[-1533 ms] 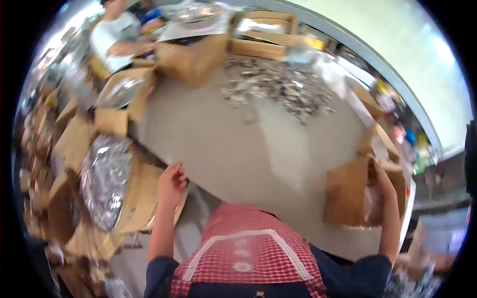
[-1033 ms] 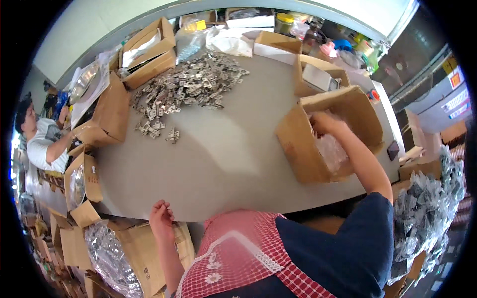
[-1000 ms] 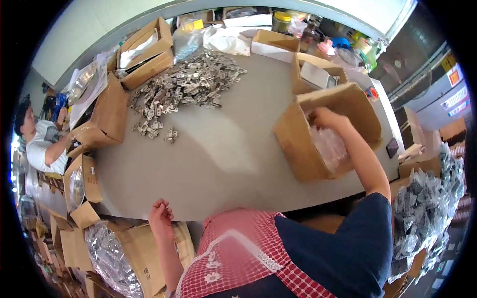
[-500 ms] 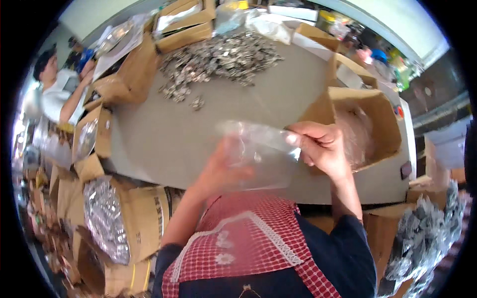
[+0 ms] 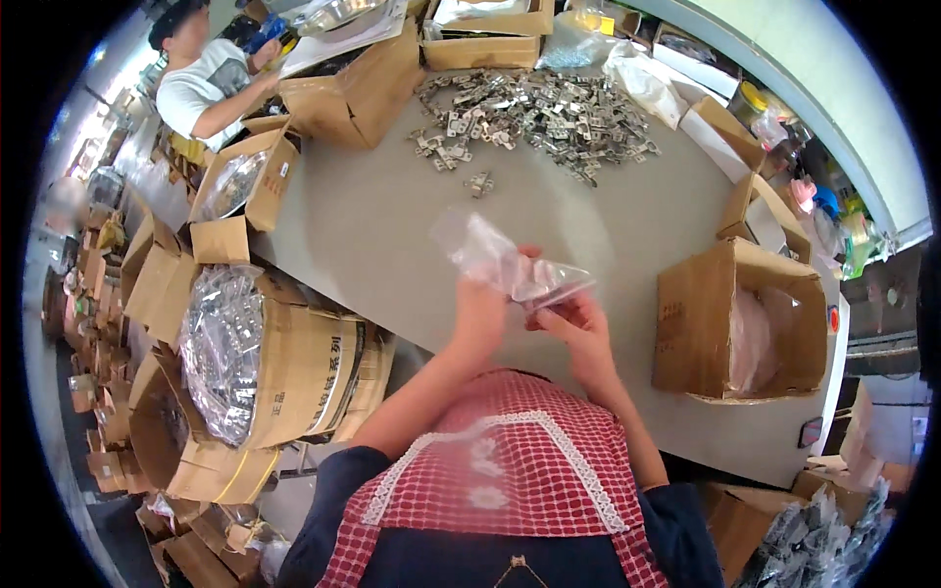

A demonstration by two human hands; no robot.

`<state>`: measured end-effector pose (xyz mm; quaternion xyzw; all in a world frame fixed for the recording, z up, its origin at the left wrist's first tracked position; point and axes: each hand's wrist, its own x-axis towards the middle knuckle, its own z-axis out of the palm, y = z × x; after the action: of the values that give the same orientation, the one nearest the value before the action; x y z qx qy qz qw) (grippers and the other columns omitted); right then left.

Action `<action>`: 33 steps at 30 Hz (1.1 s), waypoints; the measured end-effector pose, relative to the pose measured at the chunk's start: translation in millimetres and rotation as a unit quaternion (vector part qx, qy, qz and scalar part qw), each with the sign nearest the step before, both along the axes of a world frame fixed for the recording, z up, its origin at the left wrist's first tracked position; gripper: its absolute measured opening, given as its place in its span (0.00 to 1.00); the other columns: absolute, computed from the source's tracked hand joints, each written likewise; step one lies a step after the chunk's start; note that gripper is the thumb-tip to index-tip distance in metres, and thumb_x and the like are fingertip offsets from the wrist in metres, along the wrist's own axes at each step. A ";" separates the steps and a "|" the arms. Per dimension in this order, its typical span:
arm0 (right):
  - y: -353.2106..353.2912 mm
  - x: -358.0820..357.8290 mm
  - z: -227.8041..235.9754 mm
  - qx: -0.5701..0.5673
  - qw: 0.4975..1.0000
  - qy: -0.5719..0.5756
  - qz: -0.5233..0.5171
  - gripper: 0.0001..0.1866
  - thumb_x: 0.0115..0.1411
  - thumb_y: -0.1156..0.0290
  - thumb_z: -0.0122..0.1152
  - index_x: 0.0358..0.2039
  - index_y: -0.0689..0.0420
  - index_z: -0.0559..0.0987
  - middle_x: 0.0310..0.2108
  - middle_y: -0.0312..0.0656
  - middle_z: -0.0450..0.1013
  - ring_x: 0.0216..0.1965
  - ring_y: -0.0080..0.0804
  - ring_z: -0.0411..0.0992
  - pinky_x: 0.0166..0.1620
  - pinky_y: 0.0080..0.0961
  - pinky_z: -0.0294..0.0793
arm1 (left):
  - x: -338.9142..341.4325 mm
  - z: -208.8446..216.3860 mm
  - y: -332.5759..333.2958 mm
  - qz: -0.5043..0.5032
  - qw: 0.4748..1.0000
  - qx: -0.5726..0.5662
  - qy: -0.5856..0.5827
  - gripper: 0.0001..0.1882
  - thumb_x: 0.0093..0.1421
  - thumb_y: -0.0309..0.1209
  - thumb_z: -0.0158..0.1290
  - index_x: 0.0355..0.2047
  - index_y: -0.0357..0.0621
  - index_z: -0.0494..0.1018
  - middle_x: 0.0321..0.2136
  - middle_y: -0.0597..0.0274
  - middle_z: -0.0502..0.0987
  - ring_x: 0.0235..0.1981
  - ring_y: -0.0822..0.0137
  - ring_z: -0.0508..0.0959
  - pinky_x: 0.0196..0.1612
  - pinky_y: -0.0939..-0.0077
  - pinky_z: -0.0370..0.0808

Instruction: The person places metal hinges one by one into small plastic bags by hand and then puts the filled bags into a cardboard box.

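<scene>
A crumpled clear plastic bag (image 5: 482, 245) is held between my two hands, just above the near side of the grey table. My left hand (image 5: 484, 299) is closed round the bag, its fingers partly covered by the shiny film. My right hand (image 5: 576, 325) pinches the bag's right part between thumb and fingers. On the table beyond my hands is a large pile of small silvery metal parts (image 5: 549, 118). A small cluster of the same metal parts (image 5: 479, 183) lies apart from the pile, on its near side.
To the right stands an open cardboard box (image 5: 696, 318) with clear plastic bags (image 5: 757, 338) inside. Below the table at left, a large carton (image 5: 299, 363) holds bagged metal parts (image 5: 223, 353). More boxes line the table's far edge. Another person (image 5: 211, 83) is at the far left.
The bag was spread wide between my hands; now it is bunched up, and my hands are close together. The whole view has swung, so the table and boxes sit farther right.
</scene>
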<state>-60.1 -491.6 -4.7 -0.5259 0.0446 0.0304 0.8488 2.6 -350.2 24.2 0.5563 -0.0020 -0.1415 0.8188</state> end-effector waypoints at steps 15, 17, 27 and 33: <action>-15.6 9.9 -14.4 0.016 0.999 0.007 -0.027 0.08 0.61 0.70 0.59 0.37 0.62 0.75 0.27 0.37 0.74 0.27 0.22 0.73 0.31 0.21 0.73 | 37.3 -55.8 47.7 0.088 0.747 0.600 -0.273 0.31 0.55 0.36 0.59 0.54 0.31 0.64 0.50 0.47 0.71 0.48 0.62 0.73 0.47 0.71 0.71; -24.5 7.3 -29.6 -0.030 0.999 0.040 -0.010 0.08 0.60 0.69 0.60 0.36 0.61 0.76 0.21 0.35 0.71 0.20 0.22 0.70 0.22 0.22 0.71 | 25.2 -18.3 36.6 0.147 0.575 0.721 -0.357 0.31 0.55 0.36 0.59 0.54 0.31 0.63 0.53 0.44 0.68 0.51 0.61 0.72 0.46 0.71 0.71; -27.9 9.7 2.5 -0.089 0.978 0.058 0.179 0.06 0.53 0.70 0.60 0.25 0.59 0.78 0.17 0.34 0.71 0.16 0.19 0.67 0.18 0.19 0.65 | 0.7 6.5 12.4 -0.258 0.875 0.384 -0.141 0.11 0.63 0.32 0.52 0.27 0.36 0.71 0.18 0.62 0.75 0.21 0.77 0.72 0.24 0.79 0.68; -32.9 14.6 -7.5 -0.056 0.979 0.109 0.162 0.11 0.55 0.66 0.59 0.21 0.59 0.76 0.16 0.35 0.70 0.17 0.21 0.69 0.18 0.23 0.65 | -3.2 -4.4 9.1 -0.263 0.926 0.268 -0.033 0.10 0.63 0.29 0.49 0.27 0.36 0.70 0.17 0.65 0.73 0.20 0.77 0.71 0.23 0.79 0.66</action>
<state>-45.6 -524.5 -12.2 -0.5664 0.0524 0.2224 0.7919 -0.6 -341.2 19.8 0.7389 -0.1375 -0.3289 0.5717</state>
